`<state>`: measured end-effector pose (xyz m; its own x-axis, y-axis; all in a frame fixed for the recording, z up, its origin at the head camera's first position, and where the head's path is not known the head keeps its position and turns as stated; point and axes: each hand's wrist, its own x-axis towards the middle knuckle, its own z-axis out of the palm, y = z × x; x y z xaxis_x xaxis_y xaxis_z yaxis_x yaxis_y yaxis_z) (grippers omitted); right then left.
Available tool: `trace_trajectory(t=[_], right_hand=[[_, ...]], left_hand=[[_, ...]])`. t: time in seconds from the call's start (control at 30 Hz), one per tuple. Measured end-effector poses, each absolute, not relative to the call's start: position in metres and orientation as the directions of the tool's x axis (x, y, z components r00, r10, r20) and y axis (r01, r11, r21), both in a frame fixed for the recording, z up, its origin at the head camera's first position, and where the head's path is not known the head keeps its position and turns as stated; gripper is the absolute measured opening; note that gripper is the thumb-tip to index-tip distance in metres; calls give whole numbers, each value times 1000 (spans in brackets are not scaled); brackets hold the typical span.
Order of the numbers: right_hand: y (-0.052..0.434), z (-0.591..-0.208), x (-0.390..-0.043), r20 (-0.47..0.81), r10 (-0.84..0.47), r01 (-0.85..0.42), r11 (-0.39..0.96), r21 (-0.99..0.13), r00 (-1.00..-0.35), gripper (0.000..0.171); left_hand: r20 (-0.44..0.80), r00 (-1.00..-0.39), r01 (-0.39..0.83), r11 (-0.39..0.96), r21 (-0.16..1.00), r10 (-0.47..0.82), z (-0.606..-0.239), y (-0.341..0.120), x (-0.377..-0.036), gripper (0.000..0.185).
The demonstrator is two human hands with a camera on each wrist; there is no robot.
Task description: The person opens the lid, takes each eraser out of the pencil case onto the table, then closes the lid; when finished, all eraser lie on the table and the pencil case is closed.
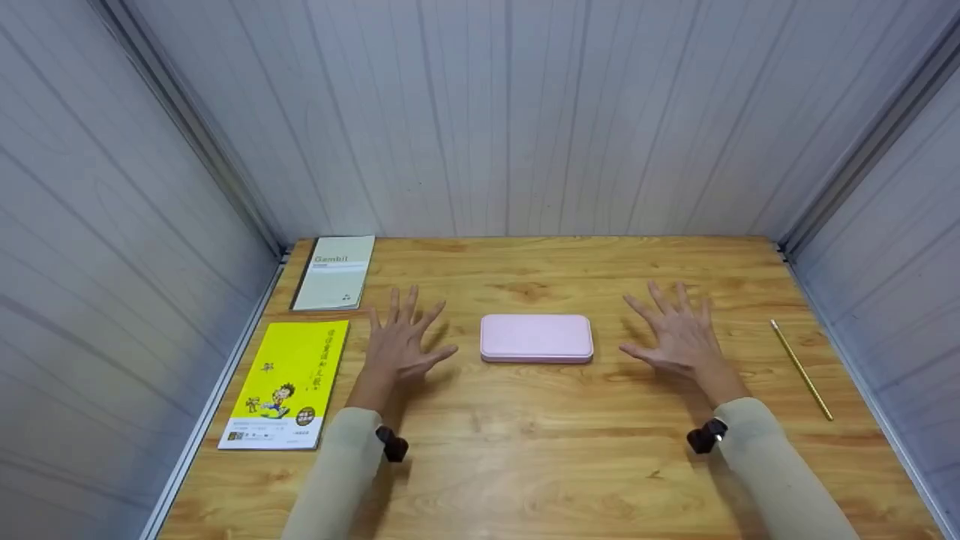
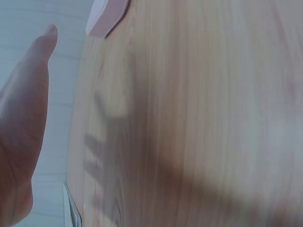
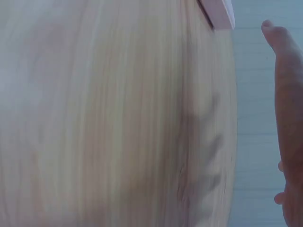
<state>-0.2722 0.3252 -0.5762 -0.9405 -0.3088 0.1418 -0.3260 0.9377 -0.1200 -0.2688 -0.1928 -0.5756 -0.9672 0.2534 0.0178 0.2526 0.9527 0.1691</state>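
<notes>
A: Item one, your hands. Left hand [image 1: 401, 341] and right hand [image 1: 675, 337] both hover spread over the worktop [image 1: 525, 465], fingers straight, grasping nothing. The pink case [image 1: 536, 338] lies flat between them at mid-worktop, touched by neither.

B: How should I take it?

A: My judgement: bring both hands in evenly on its short ends, fingers under the rounded edges, and keep it level, since the smooth lid may slip.

B: Other entries?

A: Near the left edge, a yellow booklet [image 1: 285, 386] with a cartoon figure and red characters too small to read. In the far left corner, a pale notebook [image 1: 335, 272] printed "Gambit". Toward the right edge, a pencil [image 1: 801, 369], no marking legible.
</notes>
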Motion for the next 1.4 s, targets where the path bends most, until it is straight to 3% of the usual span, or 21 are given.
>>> trace_trajectory(t=[0.27, 0.8, 1.4], right_hand=[[299, -571, -280, 147, -373, -389, 915, -103, -916, 96], [252, -568, -285, 229, -569, -613, 751, -246, -790, 98], [228, -599, -280, 205, -572, -585, 631, -509, -795, 87]], left_hand=[[30, -941, 334, 907, 258, 338, -578, -174, -277, 97], [98, -879, 464, 792, 396, 466, -582, -134, -291, 107], [123, -901, 408, 716, 567, 416, -617, -110, -285, 115]])
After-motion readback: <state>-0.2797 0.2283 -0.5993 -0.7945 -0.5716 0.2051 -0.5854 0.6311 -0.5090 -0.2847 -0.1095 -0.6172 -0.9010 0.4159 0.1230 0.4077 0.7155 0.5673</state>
